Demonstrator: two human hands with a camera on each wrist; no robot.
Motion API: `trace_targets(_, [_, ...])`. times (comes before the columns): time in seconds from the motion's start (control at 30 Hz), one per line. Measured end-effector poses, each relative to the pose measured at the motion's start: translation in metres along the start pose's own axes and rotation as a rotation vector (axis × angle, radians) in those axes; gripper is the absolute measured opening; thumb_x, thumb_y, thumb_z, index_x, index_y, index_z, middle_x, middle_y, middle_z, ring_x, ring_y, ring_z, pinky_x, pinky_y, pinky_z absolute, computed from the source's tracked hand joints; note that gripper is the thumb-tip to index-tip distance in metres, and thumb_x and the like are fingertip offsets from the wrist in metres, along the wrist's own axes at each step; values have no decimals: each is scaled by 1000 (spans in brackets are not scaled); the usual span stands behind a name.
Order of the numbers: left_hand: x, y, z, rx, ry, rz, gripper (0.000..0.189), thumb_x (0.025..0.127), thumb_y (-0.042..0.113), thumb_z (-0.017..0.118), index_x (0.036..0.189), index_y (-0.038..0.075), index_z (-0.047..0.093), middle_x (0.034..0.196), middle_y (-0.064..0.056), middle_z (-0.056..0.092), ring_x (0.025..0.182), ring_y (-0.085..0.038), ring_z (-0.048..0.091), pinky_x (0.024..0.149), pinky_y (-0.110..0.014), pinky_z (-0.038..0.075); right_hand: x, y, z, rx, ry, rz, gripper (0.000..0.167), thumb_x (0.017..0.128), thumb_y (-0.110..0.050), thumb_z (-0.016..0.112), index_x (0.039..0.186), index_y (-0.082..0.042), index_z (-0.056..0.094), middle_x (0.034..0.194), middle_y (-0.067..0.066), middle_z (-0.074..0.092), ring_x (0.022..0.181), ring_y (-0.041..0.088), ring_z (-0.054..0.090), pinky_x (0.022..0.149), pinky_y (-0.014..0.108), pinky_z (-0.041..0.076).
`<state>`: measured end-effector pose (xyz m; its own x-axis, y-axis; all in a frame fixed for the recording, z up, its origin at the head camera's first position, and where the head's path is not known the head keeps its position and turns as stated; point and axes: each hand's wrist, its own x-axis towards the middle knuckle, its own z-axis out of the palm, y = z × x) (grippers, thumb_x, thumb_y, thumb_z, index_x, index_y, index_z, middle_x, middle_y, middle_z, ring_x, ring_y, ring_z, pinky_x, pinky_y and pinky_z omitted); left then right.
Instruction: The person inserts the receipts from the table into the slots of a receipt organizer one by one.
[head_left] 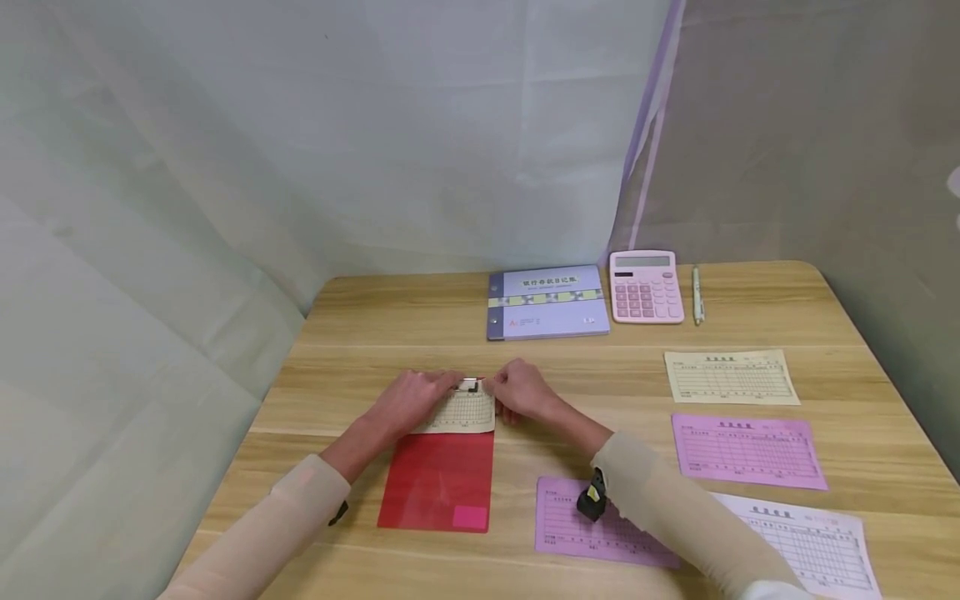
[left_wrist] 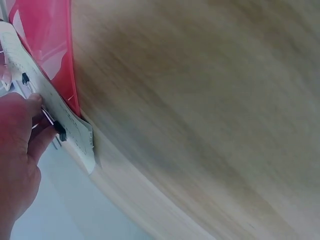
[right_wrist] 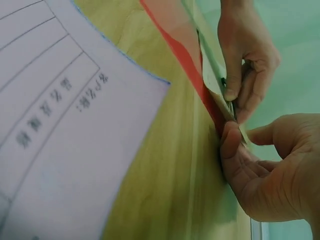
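Observation:
A red plastic folder (head_left: 435, 479) lies on the table with a cream receipt slip (head_left: 468, 414) over its top part. At the top edge is a metal clip bar (head_left: 471, 381) with black ends. My left hand (head_left: 411, 402) pinches this bar between thumb and fingers, seen closely in the left wrist view, where the slip (left_wrist: 75, 132) bends beneath it. My right hand (head_left: 527, 390) holds the slip and folder at their top right corner. In the right wrist view, the right thumb and fingers (right_wrist: 231, 142) meet at that edge, beside the left hand (right_wrist: 250, 60).
A lilac account book (head_left: 551, 302), pink calculator (head_left: 647, 287) and pen (head_left: 698, 296) lie at the back. On the right are cream (head_left: 731, 377), pink (head_left: 750, 450) and white slips (head_left: 817, 546). A purple slip (head_left: 562, 529) lies under the right forearm.

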<state>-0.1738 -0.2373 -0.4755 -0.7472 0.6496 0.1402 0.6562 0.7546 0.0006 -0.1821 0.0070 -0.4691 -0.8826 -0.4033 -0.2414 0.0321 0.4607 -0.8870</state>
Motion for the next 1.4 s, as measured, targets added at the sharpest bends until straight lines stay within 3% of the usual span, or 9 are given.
trace_targets(0.4, [3,1,-1,5,-40,-19,36,103,11,72,139,11,69,128,-8,76,90,-19,78,80,-35,64,2,8,-18,74,17,0,27,108,-13,63,91,4,77,70,12,71,50,19,66,49,31,58])
trace_targets(0.57, [2,2,0,0,-27,-20,38,101,14,75,139,11,69,127,-7,76,93,-20,78,81,-34,64,-6,8,-45,85,41,-63,15,103,-8,70,106,5,77,82,17,75,64,28,73,59,37,63])
trace_targets(0.67, [0,1,1,2,-17,-16,39,100,15,77,138,10,70,127,-8,76,97,-22,79,83,-35,64,-16,11,-69,39,42,-119,19,101,-11,74,113,3,77,93,16,77,79,30,75,71,40,64])
trace_targets(0.83, [-2,1,1,2,-11,-8,42,98,12,79,139,9,69,127,-8,76,102,-25,78,84,-37,63,-42,25,-113,-53,33,-244,30,100,-12,75,126,3,74,113,13,78,103,27,73,91,43,59])
trace_targets(0.93, [-3,2,1,2,-7,-8,45,96,9,80,140,8,69,127,-9,76,101,-26,78,83,-37,64,-64,38,-134,-94,0,-304,35,98,-9,77,130,5,71,120,15,76,108,30,72,96,47,59])
trace_targets(1.07, [-3,1,1,10,-4,-10,43,97,11,80,139,9,69,126,-8,76,95,-23,79,81,-35,64,-99,58,-151,-218,-42,-338,41,93,-11,83,130,3,71,122,14,76,107,31,71,93,49,59])
trace_targets(1.23, [-3,1,2,22,1,2,43,98,14,80,139,10,69,126,-8,77,90,-22,79,77,-31,64,-145,79,-154,-389,-74,-350,44,90,-19,87,128,-2,74,118,5,76,102,21,70,85,38,61])
trace_targets(1.4, [-2,0,3,24,14,13,42,98,12,79,139,9,69,123,-9,77,86,-21,78,72,-30,64,-173,93,-144,-397,-125,-387,41,87,-25,89,122,-6,78,108,-7,74,87,8,62,71,26,56])
